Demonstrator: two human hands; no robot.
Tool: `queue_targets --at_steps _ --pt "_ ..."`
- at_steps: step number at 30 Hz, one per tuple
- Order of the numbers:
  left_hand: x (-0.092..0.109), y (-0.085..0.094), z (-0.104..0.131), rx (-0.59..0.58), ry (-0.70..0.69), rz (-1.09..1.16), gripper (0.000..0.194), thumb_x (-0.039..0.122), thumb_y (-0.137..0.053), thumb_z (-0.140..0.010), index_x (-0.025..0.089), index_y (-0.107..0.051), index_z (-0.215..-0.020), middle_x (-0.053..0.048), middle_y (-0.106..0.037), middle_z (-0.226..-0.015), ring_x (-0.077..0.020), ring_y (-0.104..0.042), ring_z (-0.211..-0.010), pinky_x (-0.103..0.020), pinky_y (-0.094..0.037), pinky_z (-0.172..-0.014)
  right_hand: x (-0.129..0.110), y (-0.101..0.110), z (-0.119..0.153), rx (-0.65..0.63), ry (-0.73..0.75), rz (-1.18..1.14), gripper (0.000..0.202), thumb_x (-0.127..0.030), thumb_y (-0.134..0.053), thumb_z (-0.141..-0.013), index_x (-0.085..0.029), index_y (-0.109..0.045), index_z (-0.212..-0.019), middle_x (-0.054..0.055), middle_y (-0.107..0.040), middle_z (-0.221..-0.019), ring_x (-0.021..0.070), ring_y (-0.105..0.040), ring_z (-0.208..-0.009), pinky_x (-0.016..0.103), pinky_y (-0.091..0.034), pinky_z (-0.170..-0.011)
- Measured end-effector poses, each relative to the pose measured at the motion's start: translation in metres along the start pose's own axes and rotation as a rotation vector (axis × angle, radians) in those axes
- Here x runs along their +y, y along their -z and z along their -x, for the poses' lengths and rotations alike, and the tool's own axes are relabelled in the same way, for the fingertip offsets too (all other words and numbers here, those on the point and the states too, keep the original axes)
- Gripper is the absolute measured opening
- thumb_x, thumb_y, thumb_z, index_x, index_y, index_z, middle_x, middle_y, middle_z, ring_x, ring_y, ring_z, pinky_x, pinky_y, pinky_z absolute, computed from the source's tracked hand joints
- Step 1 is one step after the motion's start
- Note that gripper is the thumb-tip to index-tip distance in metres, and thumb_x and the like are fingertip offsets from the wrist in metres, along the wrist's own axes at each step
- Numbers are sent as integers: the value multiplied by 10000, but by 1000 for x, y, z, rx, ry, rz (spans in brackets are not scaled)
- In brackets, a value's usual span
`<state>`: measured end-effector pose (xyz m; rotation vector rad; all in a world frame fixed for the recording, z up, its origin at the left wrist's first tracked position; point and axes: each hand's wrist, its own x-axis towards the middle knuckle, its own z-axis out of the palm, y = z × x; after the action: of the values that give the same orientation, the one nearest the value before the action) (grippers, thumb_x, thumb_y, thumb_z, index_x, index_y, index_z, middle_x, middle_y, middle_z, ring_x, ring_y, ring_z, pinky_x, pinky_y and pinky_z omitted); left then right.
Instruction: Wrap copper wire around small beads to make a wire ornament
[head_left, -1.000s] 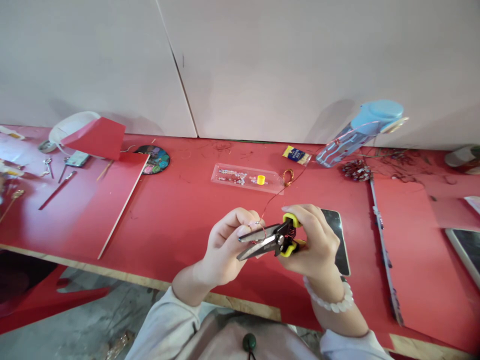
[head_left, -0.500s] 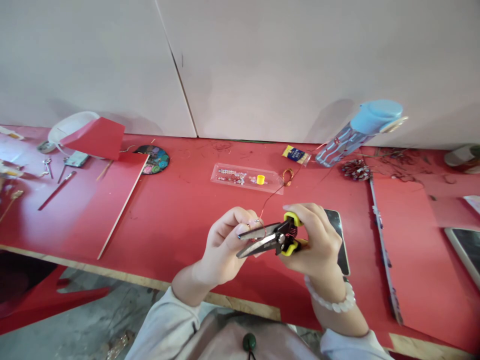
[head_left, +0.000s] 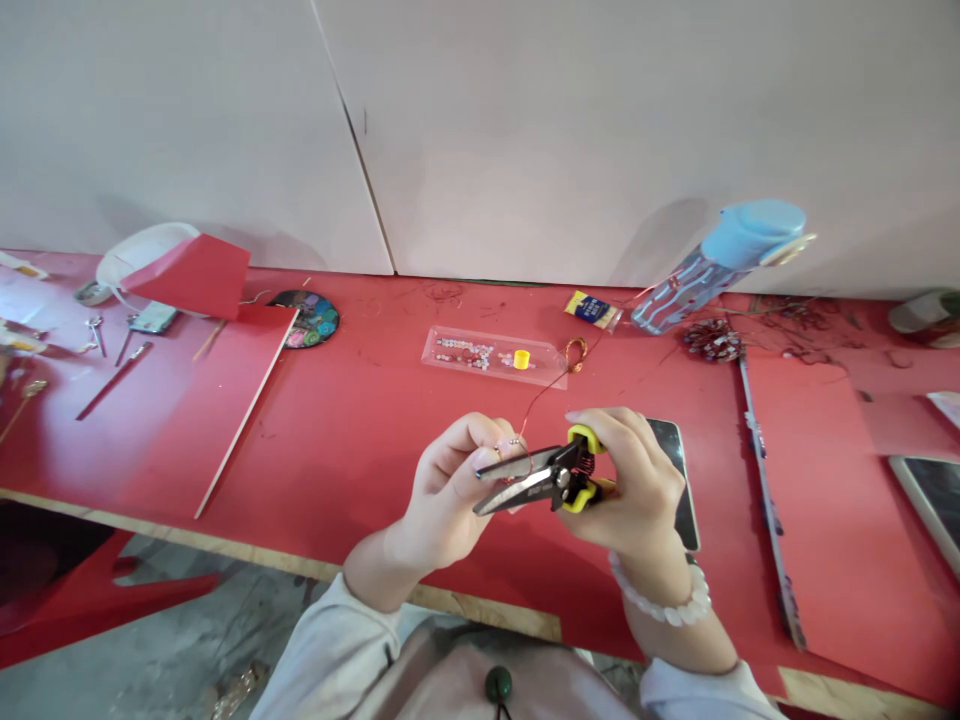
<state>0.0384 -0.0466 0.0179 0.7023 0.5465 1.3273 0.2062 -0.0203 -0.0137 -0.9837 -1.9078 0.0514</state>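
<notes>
My right hand [head_left: 634,475] grips a pair of scissors [head_left: 564,476] with yellow handles and a spring between them. The blades point left and stand a little apart, with a thin red cord [head_left: 537,402] at them. Close to the blade tips, my left hand [head_left: 454,490] pinches the beaded end of that cord between thumb and fingers; the small beads are partly hidden. From there the cord runs up and right to a coiled bundle [head_left: 575,354] beside a clear plastic tray [head_left: 491,374], which holds small beads and a yellow cap [head_left: 521,359].
Behind stand a blue-lidded bottle [head_left: 712,265] and a small yellow-and-blue packet [head_left: 591,310]. A phone [head_left: 679,480] lies under my right hand. Red boards [head_left: 840,500] rest on the right and left. Tools and a white bowl [head_left: 142,250] sit far left; a white wall rises behind.
</notes>
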Motion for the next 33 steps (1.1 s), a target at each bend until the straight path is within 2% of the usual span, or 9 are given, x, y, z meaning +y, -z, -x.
queue_targets --at_steps 11,16,21,28,33 --pt "-2 0 -1 32 -46 -59 323 401 -707 -904 205 -511 -737 53 -338 -634 -100 -312 -550 -202 -325 -511 0 -1 0 5 -11 -20 477 -122 -550 -651 -229 -594 -1114 37 -647 -832 212 -616 -675 341 -508 -607" --pt "-4 1 -3 24 -164 -133 303 367 -676 -925 204 -507 -734 51 -315 -633 -100 -296 -564 -203 -341 -536 -1 -1 1 -14 -15 -24 470 -123 -548 -643 -220 -588 -1101 40 -644 -828 208 -603 -670 336 -505 -600" --pt "-8 1 -4 -1 -317 -179 227 322 -612 -971 206 -572 -780 41 -334 -655 -103 -333 -581 -213 -390 -569 -2 1 2 -38 -25 -36 453 -124 -552 -649 -213 -585 -1092 38 -641 -816 202 -583 -655 334 -505 -593" --pt "-10 -4 -5 43 -461 -261 191 305 -621 -972 225 -603 -800 44 -374 -647 -97 -332 -558 -222 -421 -573 -7 2 1 -62 -29 -34 426 -129 -548 -665 -205 -576 -1083 37 -635 -798 202 -591 -651 331 -514 -589" --pt "-12 -3 -8 29 -577 -290 180 285 -570 -1004 213 -609 -843 42 -375 -676 -94 -347 -582 -215 -430 -595 -10 5 3 -93 -50 -23 424 -139 -543 -658 -203 -569 -1077 33 -642 -800 205 -604 -654 329 -516 -591"
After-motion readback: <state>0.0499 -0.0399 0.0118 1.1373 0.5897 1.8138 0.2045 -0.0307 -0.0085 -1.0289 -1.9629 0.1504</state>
